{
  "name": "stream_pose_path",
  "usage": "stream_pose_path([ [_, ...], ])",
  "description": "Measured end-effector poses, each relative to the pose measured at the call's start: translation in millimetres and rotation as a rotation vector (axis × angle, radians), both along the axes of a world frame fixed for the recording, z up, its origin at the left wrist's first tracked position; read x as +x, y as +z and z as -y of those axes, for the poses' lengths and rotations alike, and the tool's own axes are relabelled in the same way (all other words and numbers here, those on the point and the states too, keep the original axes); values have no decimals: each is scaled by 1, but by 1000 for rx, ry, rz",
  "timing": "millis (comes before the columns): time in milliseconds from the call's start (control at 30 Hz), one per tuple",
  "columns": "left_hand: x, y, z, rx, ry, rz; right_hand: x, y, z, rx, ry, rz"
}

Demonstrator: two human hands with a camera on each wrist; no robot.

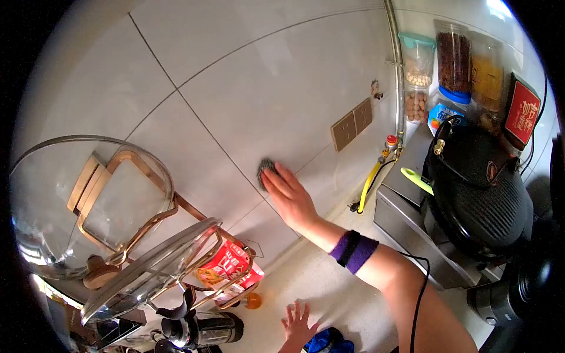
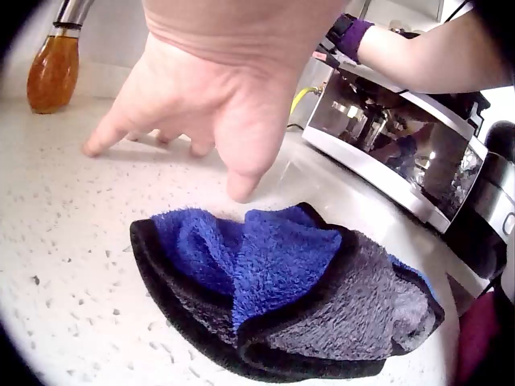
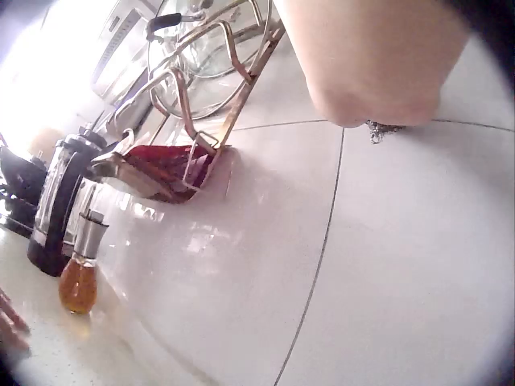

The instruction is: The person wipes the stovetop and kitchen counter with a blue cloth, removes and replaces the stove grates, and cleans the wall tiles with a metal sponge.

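Note:
Against the tiled wall [image 1: 229,117], my right hand [image 1: 297,206] presses a dark steel-wool scourer [image 1: 266,169] with its fingers extended over it. In the right wrist view the back part of that hand [image 3: 378,72] hides most of the scourer [image 3: 385,129]. My left hand [image 1: 299,328] rests on the pale speckled counter [image 2: 72,241], its fingers spread and holding nothing. Close beside the left hand [image 2: 217,112] lies a crumpled blue and grey cloth [image 2: 282,265] with black edging; they look apart in the left wrist view.
Glass lids [image 1: 147,270] stand in a copper-coloured rack at left, by a red packet [image 1: 226,265]. Below are a black-handled jar [image 1: 206,329] and an amber bottle [image 3: 78,285]. At right are a gas pipe [image 1: 395,70], a stove [image 1: 400,217], a black pan [image 1: 482,188] and food jars [image 1: 453,62].

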State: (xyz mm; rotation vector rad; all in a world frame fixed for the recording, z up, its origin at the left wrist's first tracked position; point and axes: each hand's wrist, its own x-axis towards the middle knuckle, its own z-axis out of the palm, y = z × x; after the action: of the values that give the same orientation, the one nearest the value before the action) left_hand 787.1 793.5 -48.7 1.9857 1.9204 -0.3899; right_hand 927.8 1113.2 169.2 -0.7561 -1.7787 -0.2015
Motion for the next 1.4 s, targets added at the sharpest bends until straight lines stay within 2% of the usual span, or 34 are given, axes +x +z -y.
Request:
stream_pose_path([
  [67, 0, -4, 1, 21, -9, 7, 0, -4, 7, -20, -12, 45],
  [200, -3, -11, 3, 49, -27, 6, -2, 58, 3, 57, 37, -77],
  [300, -3, -4, 3, 12, -10, 16, -7, 14, 4, -64, 21, -4],
  [367, -1, -3, -2, -5, -2, 14, -1, -21, 14, -55, 36, 48],
  [433, -2, -6, -1, -28, 3, -14, 2, -7, 15, -79, 40, 36],
  [500, -3, -9, 0, -31, 2, -5, 6, 24, -3, -49, -2, -87],
  [567, -4, -11, 1, -29, 4, -1, 15, 49, -20, -43, -96, -340],
  [633, -4, -10, 2, -21, -6, 0, 16, 33, -21, -156, -122, -405],
  [700, -5, -11, 2, -1, -16, 18, 1, -4, -1, -255, -111, -355],
  [733, -5, -9, 1, 10, -19, 26, -8, -28, 5, -217, -63, -219],
  [767, -1, 1, 0, 26, -25, 15, -10, -30, 17, -251, 37, -79],
  [833, 11, 24, 2, 48, -30, -7, -8, -5, 22, -103, 145, 10],
  [900, -1, -18, 7, 76, -12, 29, 0, 18, -2, -126, 23, -118],
  [967, -9, -32, 6, 96, 0, 60, 16, 42, -21, -113, -149, -366],
  [1033, -7, -25, 9, 99, 6, 92, 22, 43, -21, -122, -183, -367],
  [1100, -7, -20, 6, 83, 1, 100, 7, 41, -4, -68, -97, -75],
  [1133, -6, -18, 7, 72, 1, 105, 4, 45, 4, 3, 40, 29],
  [1233, -1, -6, 4, 19, 12, 88, 6, 89, -15, 57, -22, -100],
  [1300, -3, -12, 2, 24, 20, 94, 12, 130, -31, 44, -96, -326],
  [1367, -3, -15, 4, 25, 25, 109, 5, 149, -30, 87, -74, -264],
  [1400, -2, -14, 3, 31, 27, 119, -1, 149, -22, 117, -40, -149],
])
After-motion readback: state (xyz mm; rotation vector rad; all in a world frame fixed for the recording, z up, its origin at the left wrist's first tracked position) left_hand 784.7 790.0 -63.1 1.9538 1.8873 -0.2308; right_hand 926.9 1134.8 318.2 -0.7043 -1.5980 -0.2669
